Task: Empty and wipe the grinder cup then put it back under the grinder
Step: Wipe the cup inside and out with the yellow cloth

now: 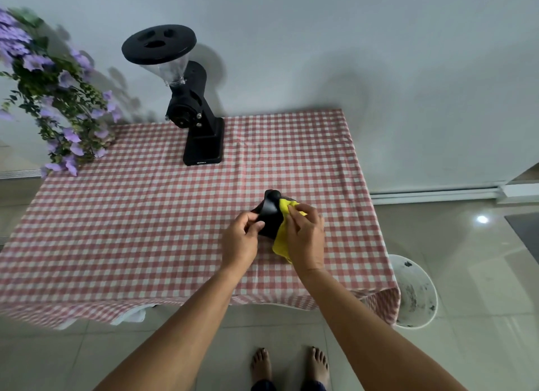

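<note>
The black grinder cup (271,213) is held tilted just above the checked tablecloth, right of the table's middle. My left hand (240,240) grips it from the left by its side and handle. My right hand (306,239) presses a yellow cloth (281,242) against the cup's right side and mouth. The inside of the cup is hidden by the cloth. The black grinder (192,111) with a clear hopper and black lid stands at the back of the table, with nothing on its base.
A red-and-white checked cloth covers the table (145,230). Purple flowers (55,105) hang over the back left corner. A white bin (417,291) with dark specks stands on the tiled floor by the table's right front corner. My bare feet are below.
</note>
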A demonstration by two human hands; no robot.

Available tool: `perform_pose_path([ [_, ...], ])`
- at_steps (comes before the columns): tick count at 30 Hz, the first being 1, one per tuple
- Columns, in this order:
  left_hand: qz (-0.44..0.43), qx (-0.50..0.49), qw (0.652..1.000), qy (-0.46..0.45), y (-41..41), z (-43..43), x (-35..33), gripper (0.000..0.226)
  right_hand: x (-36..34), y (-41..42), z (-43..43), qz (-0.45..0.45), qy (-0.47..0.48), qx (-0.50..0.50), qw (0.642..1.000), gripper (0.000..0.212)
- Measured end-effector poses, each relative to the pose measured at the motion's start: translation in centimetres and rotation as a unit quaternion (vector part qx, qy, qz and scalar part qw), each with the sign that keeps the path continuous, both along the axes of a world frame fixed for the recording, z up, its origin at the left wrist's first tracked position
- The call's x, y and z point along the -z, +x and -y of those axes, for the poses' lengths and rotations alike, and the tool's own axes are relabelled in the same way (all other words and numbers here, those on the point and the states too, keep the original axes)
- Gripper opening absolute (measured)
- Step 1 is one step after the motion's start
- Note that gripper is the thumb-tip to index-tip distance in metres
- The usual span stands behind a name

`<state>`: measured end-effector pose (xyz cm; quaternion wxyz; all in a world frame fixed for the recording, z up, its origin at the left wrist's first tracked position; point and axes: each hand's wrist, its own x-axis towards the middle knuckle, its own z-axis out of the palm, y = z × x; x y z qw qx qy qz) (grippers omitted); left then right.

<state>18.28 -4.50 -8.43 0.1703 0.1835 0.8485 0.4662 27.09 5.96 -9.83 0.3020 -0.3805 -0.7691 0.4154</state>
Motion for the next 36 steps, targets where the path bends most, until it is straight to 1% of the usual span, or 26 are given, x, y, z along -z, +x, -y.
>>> perform_pose_path([
  [2, 0.010, -0.001, 1.000, 0.013, 0.1, 0.0, -0.1, 0.007, -0.5, -0.2, 0.9, 0.001, 0.066, -0.067, 0.996, 0.028],
  [4, 0.023, -0.002, 0.999, 0.022, 0.0, 0.2, -0.3, 0.007, -0.2, -0.4, 0.9, -0.001, 0.090, -0.099, 0.991, 0.028],
  [5, 0.025, -0.003, 0.999, 0.024, 0.0, 0.3, -0.4, 0.007, 0.0, -0.4, 0.6, -0.004, 0.075, -0.092, 0.993, 0.027],
  [8, 0.027, 0.003, 1.000, 0.012, -0.3, 0.8, -0.4, 0.004, 0.6, 0.4, -0.8, -0.010, -0.013, -0.026, 1.000, 0.026],
  [10, 0.048, 0.009, 0.999, 0.015, -0.3, 1.0, -0.7, 0.011, 0.6, 1.0, -1.7, 0.008, -0.055, -0.007, 0.998, 0.028],
  [13, 0.085, 0.016, 0.996, 0.028, -0.6, 0.6, -1.9, 0.028, 0.5, 1.4, -2.1, 0.023, -0.058, -0.019, 0.998, 0.029],
  [15, 0.083, 0.008, 0.996, 0.017, -1.0, 0.0, -2.6, 0.034, 0.5, 1.5, -2.0, 0.019, -0.056, -0.025, 0.998, 0.030],
  [17, 0.063, -0.021, 0.998, -0.019, -1.7, -0.5, -3.0, 0.030, 0.9, 1.6, -1.9, 0.018, -0.036, -0.025, 0.999, 0.028],
  [19, 0.059, -0.035, 0.997, -0.037, -2.1, -0.9, -3.1, 0.020, 1.4, 1.7, -1.8, 0.012, -0.035, -0.023, 0.999, 0.027],
  [22, 0.044, 0.004, 0.998, -0.051, -1.9, -1.3, -3.3, 0.011, 1.5, 1.2, -1.3, 0.009, -0.045, -0.028, 0.999, 0.026],
  [24, 0.028, 0.021, 0.998, -0.056, -1.5, -1.3, -3.1, 0.009, 1.4, 0.9, -0.3, 0.010, -0.017, -0.056, 0.998, 0.033],
  [26, 0.017, 0.017, 0.998, -0.054, -1.3, -1.0, -2.7, 0.009, 1.7, 0.9, 0.9, 0.016, 0.063, -0.094, 0.993, 0.041],
  [28, 0.013, 0.008, 0.999, -0.044, -1.2, -0.5, -2.3, 0.009, 2.9, 1.5, 1.3, 0.039, 0.156, -0.136, 0.978, 0.043],
  [29, 0.017, 0.003, 0.999, -0.037, -1.1, -0.2, -2.2, 0.009, 3.4, 1.9, 1.1, 0.049, 0.175, -0.147, 0.972, 0.044],
  [30, 0.023, -0.002, 0.999, -0.030, -1.0, -0.1, -2.1, 0.007, 3.6, 2.2, 0.8, 0.056, 0.157, -0.141, 0.976, 0.044],
  [32, 0.036, -0.010, 0.999, -0.019, -0.7, 0.0, -2.0, 0.005, 3.0, 1.9, 0.6, 0.063, 0.048, -0.079, 0.994, 0.044],
  [33, 0.042, -0.015, 0.999, -0.016, -0.6, 0.0, -1.9, 0.005, 2.5, 1.5, 0.8, 0.075, 0.019, -0.055, 0.996, 0.044],
  [34, 0.047, -0.018, 0.999, -0.014, -0.6, 0.1, -1.8, 0.004, 2.1, 1.1, 1.2, 0.075, 0.000, -0.050, 0.996, 0.044],
  [36, 0.051, -0.017, 0.998, -0.013, -0.9, 0.4, -1.6, 0.007, 1.8, 0.9, 2.0, 0.061, 0.032, -0.087, 0.994, 0.046],
])
